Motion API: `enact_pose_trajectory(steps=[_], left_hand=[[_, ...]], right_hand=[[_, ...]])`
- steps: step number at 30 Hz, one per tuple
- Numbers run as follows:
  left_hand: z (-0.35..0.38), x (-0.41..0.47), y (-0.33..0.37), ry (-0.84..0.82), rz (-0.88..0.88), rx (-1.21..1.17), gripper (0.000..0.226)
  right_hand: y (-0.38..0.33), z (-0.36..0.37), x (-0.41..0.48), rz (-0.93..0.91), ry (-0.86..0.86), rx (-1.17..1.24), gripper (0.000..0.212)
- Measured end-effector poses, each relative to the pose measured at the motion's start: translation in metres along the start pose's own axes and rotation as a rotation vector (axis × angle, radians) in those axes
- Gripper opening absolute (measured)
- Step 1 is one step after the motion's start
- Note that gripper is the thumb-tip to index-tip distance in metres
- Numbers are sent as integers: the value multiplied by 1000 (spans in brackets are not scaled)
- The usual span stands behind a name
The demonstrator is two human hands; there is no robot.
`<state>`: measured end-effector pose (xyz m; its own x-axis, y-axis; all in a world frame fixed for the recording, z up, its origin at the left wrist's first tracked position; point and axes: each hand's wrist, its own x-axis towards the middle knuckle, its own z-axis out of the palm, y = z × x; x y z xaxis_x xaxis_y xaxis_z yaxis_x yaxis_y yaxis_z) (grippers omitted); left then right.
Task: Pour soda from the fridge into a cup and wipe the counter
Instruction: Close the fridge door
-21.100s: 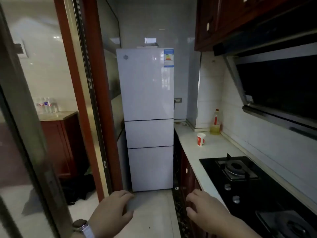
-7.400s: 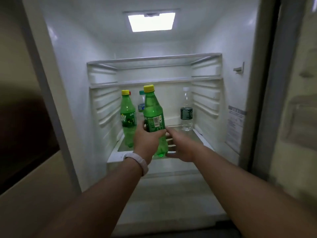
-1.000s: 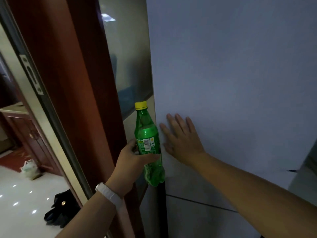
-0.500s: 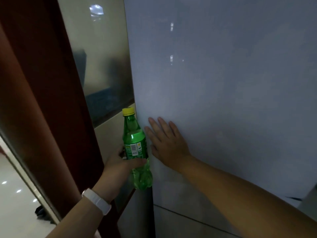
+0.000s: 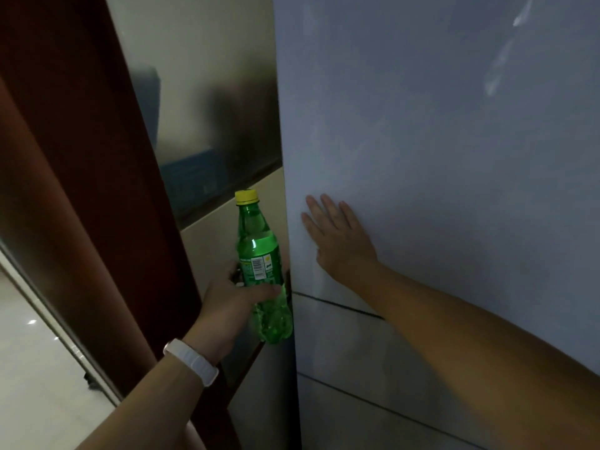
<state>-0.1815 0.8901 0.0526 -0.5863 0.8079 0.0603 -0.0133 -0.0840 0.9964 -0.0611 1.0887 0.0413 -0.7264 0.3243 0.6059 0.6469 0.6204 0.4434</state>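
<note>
My left hand [image 5: 232,302] grips a green soda bottle [image 5: 259,254] with a yellow cap around its lower half, holding it upright just left of the fridge's edge. The white fridge door [image 5: 438,141] fills the right of the view and looks closed. My right hand [image 5: 337,238] lies flat on that door near its left edge, fingers straight and spread. The cup and the counter are out of view.
A dark red door frame [image 5: 81,190] rises at the left, with a glass panel [image 5: 201,108] between it and the fridge. Pale glossy floor [image 5: 35,368] shows at the bottom left. Seams of the lower fridge doors [image 5: 337,305] run below my right hand.
The view has shifted a little to the right. My right hand stays flat on the fridge door and my left hand keeps its hold on the bottle.
</note>
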Motion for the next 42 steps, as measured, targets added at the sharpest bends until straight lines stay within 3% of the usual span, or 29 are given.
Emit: enact_pose_trajectory(steps=[3,11,16,21,25,32,42], left_hand=[[-3,2,-1,-3,-9,6,58],[-6,1,4,-25,6,10,52],[-6,0,16,-69,29,25,63],[-2,-6,28,-130,50,-2,59],[1,-12,31,-192,66,-3,57],[6,-28,26,-360,110,3,49],[54,-56,-10,-625,30,37,52]], right_hand=[[4,-1,-1,-8,-46,20,60],[-6,-22,-2,39,-143,133,68],[-20,-60,-20,319,-173,760,56],[-43,-94,-33,743,-451,1348,24],[-63,-119,-50,1049,-559,1725,20],[-87,-145,-93,1307,-420,1947,33],[-86,-160,-169,1649,-173,1917,33]])
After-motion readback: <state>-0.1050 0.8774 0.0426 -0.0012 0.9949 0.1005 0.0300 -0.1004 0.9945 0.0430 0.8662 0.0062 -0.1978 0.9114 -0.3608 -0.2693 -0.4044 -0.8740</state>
